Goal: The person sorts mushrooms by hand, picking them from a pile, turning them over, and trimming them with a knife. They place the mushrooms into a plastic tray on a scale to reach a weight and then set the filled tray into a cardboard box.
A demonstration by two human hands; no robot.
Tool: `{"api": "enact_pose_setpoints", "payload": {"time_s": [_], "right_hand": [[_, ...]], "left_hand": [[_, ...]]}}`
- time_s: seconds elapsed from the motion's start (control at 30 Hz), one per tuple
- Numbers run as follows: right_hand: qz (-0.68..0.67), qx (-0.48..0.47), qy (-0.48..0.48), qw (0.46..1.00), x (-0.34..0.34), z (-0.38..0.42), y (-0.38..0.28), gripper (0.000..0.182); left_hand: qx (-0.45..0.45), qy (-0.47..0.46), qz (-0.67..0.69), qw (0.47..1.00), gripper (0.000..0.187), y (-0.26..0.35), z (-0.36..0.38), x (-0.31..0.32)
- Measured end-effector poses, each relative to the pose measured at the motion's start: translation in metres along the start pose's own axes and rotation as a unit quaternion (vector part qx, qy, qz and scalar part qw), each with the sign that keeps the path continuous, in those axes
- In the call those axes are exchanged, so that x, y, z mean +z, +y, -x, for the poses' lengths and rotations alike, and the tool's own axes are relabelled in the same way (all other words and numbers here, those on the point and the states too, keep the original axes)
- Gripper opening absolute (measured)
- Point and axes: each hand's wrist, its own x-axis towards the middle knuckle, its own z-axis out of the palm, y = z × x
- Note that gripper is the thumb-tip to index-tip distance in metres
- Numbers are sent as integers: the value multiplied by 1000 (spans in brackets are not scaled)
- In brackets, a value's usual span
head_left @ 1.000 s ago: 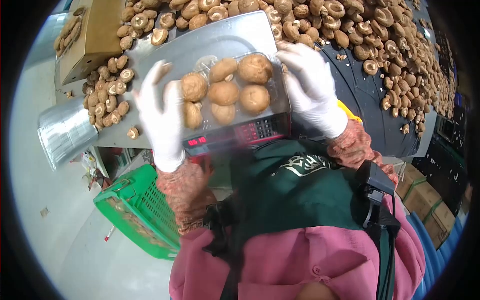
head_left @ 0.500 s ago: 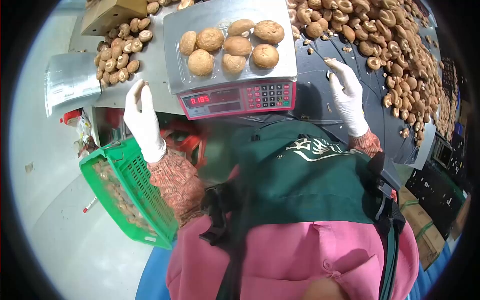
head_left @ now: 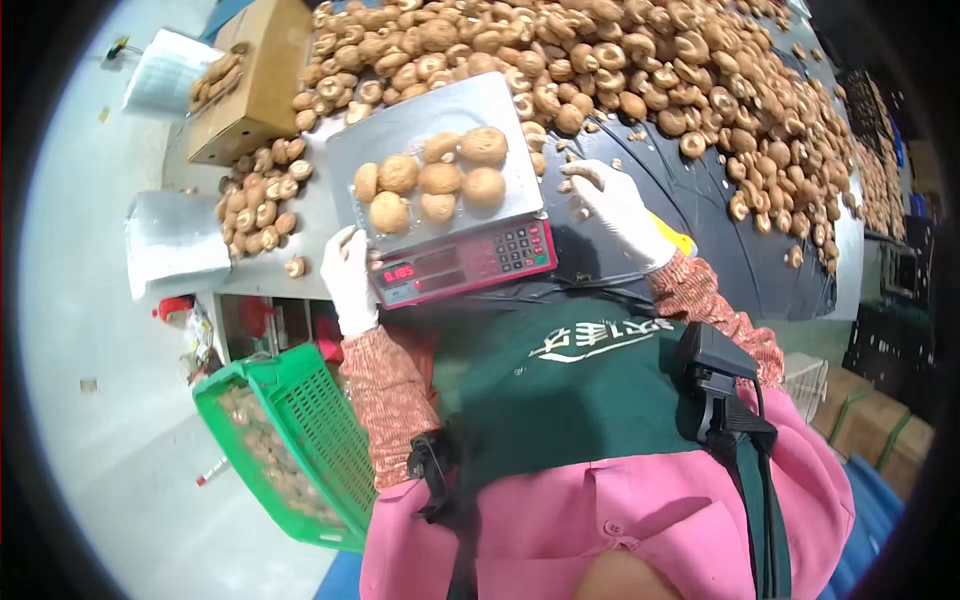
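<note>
Several brown shiitake mushrooms sit in a clear plastic tray on the metal plate of a red weighing scale. The scale's red display reads 0.185. My left hand, in a white glove, is at the scale's left front corner, fingers slightly bent and apart, with nothing seen in them. To the right of the scale, my gloved right hand is over the dark table surface near small mushroom scraps. Its fingers are bent but apart, the tips are dirty, and I see nothing held.
A large heap of mushrooms spreads across the back and right of the table. At the left lie a smaller mushroom pile, a cardboard box and stacked clear trays. A green crate stands below, left.
My view has shifted, showing more of the mushroom heap. My left hand has come in to the scale's left corner. My right hand has moved closer to the scale, its fingers more bent.
</note>
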Motion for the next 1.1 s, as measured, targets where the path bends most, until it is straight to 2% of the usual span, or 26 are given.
{"api": "enact_pose_setpoints", "payload": {"time_s": [0.07,0.2,0.27,0.4,0.43,0.5,0.53,0.6,0.63,0.67,0.73,0.83,0.87,0.93,1.03,1.1], "right_hand": [[-70,31,-30,997,22,-10,-22,31],[10,45,-70,996,47,-40,-20,38],[32,83,-56,994,47,-45,-26,30],[-33,53,-41,997,68,-43,-37,22],[-54,40,-45,997,80,-45,-45,21],[-92,42,-45,994,102,-56,-43,20],[-116,32,-52,991,117,-66,-50,19],[-78,12,-51,996,147,-86,-74,17],[-94,6,-79,992,163,-95,-90,16],[-116,50,-80,989,183,-107,-104,16],[-154,0,-96,983,221,-140,-108,15],[-161,0,-96,982,283,-203,-117,24],[-214,3,-83,973,304,-206,-140,23],[-180,-44,-78,980,340,-256,-132,14],[-212,-20,-76,974,383,-288,-158,12],[-245,-18,-91,965,402,-303,-169,13]], "left_hand": [[-36,-21,-5,999,30,3,-3,3],[-47,-33,3,998,25,-5,-12,-7],[-43,-37,18,998,22,-7,-12,-7],[-29,-60,23,997,21,-9,-34,-19],[-51,-50,51,996,18,-5,-42,-24],[-17,-64,54,996,17,-3,-56,-43],[13,-65,53,996,16,2,-68,-58],[38,-22,34,998,15,-16,-105,-89],[10,-41,75,996,15,1,-113,-105],[-25,-13,53,998,16,17,-128,-118],[-3,-2,72,997,17,26,-162,-150],[13,20,109,994,18,26,-234,-193],[-18,43,110,993,19,42,-245,-203],[6,65,113,991,22,36,-295,-227],[3,100,167,981,26,34,-357,-250],[-15,108,255,961,28,37,-381,-251]]}}
